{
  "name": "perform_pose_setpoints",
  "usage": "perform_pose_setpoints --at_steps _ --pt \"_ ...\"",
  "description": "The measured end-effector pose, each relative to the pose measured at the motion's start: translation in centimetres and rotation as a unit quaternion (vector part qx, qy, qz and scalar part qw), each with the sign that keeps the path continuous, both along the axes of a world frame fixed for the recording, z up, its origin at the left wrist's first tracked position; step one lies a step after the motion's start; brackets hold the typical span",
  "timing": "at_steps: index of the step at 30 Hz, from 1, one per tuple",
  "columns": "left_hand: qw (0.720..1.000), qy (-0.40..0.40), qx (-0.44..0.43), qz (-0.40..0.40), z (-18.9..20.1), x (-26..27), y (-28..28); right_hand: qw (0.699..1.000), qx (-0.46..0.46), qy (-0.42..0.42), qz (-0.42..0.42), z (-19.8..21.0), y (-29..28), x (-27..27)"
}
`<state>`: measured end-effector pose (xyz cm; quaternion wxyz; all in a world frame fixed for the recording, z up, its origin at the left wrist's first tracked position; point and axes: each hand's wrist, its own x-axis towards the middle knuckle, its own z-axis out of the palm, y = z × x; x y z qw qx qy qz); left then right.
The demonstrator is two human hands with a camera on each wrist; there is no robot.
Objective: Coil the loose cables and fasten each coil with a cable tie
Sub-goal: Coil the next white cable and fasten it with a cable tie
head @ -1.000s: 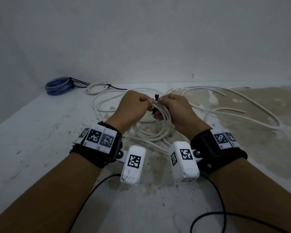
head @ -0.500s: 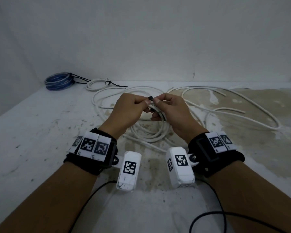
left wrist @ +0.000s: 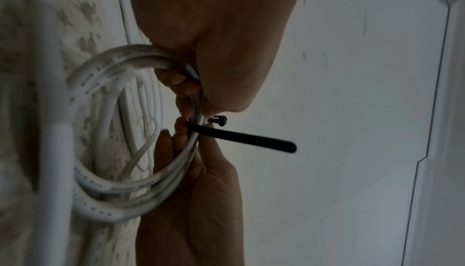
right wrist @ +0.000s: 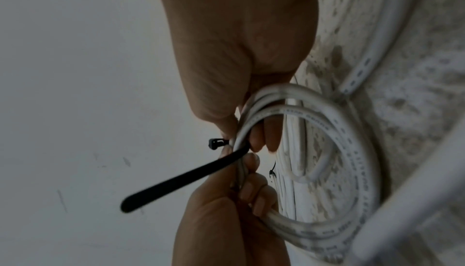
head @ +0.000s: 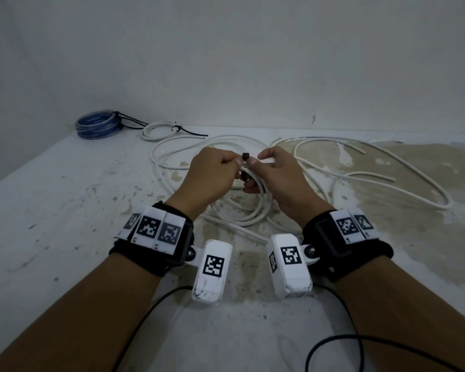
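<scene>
The floor (head: 65,237) under me is pale and stained, and most of it is taken up by loose white cable (head: 387,167) sprawling off to my right in wide, untidy loops. Back by the wall sit two bundles that look finished: a blue coil (head: 97,126) in the corner and, just beside it, a small white coil (head: 159,128) with a black tie round it.

Between my hands, lifted a little off the floor, is the white coil (left wrist: 105,196) I am working on, several turns gathered side by side. My left hand (head: 212,175) has its fingers curled round the turns and pinches them together at the top of the loop. My right hand (head: 277,178) grips the same stretch just beside it, fingers hooked through the coil and thumb pressed on top.

The black cable tie (left wrist: 241,139) is wrapped round the gathered turns between my two grips. Its little square head (head: 245,157) stands up between my thumbs, and its tail sticks out free, away from the coil.

So I judge I am at the fastening step, with the tie round the bundle but not yet closed. Next I need to bring the tail to the head, thread it through the slot, and pull it snug, without letting the turns spring apart.
</scene>
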<state>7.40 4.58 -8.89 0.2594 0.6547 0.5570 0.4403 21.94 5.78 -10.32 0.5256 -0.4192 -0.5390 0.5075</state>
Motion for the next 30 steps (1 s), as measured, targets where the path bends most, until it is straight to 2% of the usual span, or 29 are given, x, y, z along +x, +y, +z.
perform_pose_setpoints --at_steps 3,6,9,11,13,16,18,20,23,30 --pt "1.0 -0.009 0.002 0.024 0.0 0.0 0.2 0.999 0.001 -0.042 -0.015 0.3 -0.3 -0.1" --pt "0.997 -0.039 -0.012 0.061 0.1 -0.7 0.4 0.987 0.076 -0.136 -0.027 0.6 0.0 0.1" --pt "0.993 -0.08 -0.042 0.077 0.2 -1.5 0.6 0.945 0.169 -0.269 0.072 0.7 -0.2 0.4" --pt "0.991 -0.09 -0.061 0.082 0.0 -1.6 0.6 0.922 0.192 -0.32 0.102 0.4 -0.2 0.1" --pt "0.99 -0.091 -0.068 0.083 -0.1 -1.6 0.5 0.929 0.216 -0.295 0.062 0.1 -0.3 -0.5" --pt "0.99 -0.098 -0.07 0.068 -0.1 -1.2 0.4 0.942 0.248 -0.218 -0.052 0.2 0.0 -0.7" --pt "0.992 -0.09 -0.073 0.056 -0.1 -0.9 0.2 0.944 0.235 -0.214 -0.087 0.3 0.2 -0.6" --pt "0.993 -0.073 -0.076 0.046 -0.2 -0.5 0.0 0.938 0.222 -0.253 -0.085 0.2 0.4 -0.8" --pt "0.994 -0.057 -0.08 0.049 -0.3 -0.2 -0.2 0.902 0.237 -0.35 -0.088 0.2 0.4 -1.0" --pt "0.982 -0.115 -0.124 0.079 -0.2 -0.6 0.1 0.882 0.309 -0.332 -0.125 0.8 -0.7 -1.1"
